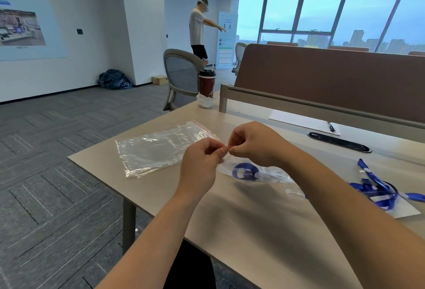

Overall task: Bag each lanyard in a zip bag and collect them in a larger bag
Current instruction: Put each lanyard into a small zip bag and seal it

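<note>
your forearms reach in from the bottom edge, and both hands meet over the table point(161, 187). your left hand point(202, 162) and right hand point(255, 144) are each pinched on the red-lined mouth of a small zip bag point(264, 173), fingertips almost touching at one spot of the seal. a rolled blue lanyard point(245, 171) sits inside it, close under the opening.

that closeness looks like the main risk: if the roll springs up, ribbon could catch in the zip track and the seal would only look closed. pinching at a single point may also leave the rest of the strip open, so run along its whole length. the film is slippery and hangs loose, so a weak pinch could let it drop.

the larger bag point(158, 148) lies flat just to your left, mouth not held open. loose lanyards point(377, 190) wait at your right, near your forearm, which could sweep them off.
</note>
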`<state>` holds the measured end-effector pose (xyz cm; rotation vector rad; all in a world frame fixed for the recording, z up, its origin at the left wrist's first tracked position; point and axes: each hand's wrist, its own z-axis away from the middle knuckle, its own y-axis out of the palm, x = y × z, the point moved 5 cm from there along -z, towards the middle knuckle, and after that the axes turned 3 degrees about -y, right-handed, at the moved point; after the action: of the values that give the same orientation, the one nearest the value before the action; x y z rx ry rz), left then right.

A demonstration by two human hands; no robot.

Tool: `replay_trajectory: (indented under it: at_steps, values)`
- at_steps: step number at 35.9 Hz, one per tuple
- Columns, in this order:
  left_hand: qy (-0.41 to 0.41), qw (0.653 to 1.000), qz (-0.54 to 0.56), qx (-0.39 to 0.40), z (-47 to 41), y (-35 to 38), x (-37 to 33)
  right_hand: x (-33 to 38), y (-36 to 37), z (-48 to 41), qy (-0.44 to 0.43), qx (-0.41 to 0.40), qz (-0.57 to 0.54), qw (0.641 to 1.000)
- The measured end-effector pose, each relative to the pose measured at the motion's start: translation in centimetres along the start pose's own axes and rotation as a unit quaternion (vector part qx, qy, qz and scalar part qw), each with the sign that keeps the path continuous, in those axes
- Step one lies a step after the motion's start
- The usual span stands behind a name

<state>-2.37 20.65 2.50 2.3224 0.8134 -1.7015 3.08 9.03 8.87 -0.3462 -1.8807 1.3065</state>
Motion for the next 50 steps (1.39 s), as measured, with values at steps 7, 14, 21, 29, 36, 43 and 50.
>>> replay_trajectory:
  at_steps: [7, 14, 21, 29, 36, 43, 50]
  values:
    - [0.013, 0.999, -0.017, -0.032, 0.2, 0.0, -0.3, -0.4, -0.3, 0.0, 0.018, 0.012, -0.009, 1.000]
    - [-0.012, 0.999, -0.003, -0.030, 0.0, -0.3, 0.2, -1.8, -1.5, 0.8, 0.038, 0.035, 0.011, 0.999]
    - [-0.057, 0.995, 0.010, 0.085, -0.3, 0.3, 0.1, -2.8, -1.3, 1.4, 0.031, 0.037, 0.046, 0.998]
    - [-0.044, 0.990, -0.064, 0.121, -0.8, 1.0, -0.5, -2.4, -1.0, 1.1, 0.016, 0.032, 0.037, 0.999]
    - [-0.026, 0.993, -0.054, 0.099, -0.6, 1.1, -0.7, -2.5, -1.0, 1.1, 0.010, 0.021, 0.021, 0.999]
    - [-0.002, 0.995, -0.055, 0.080, -0.6, 1.3, -0.7, -2.7, -0.9, 1.3, 0.011, 0.014, 0.012, 1.000]
    - [0.026, 0.998, -0.023, 0.046, -1.0, 0.9, -0.5, -3.6, -1.8, 1.9, 0.032, 0.027, 0.007, 0.999]
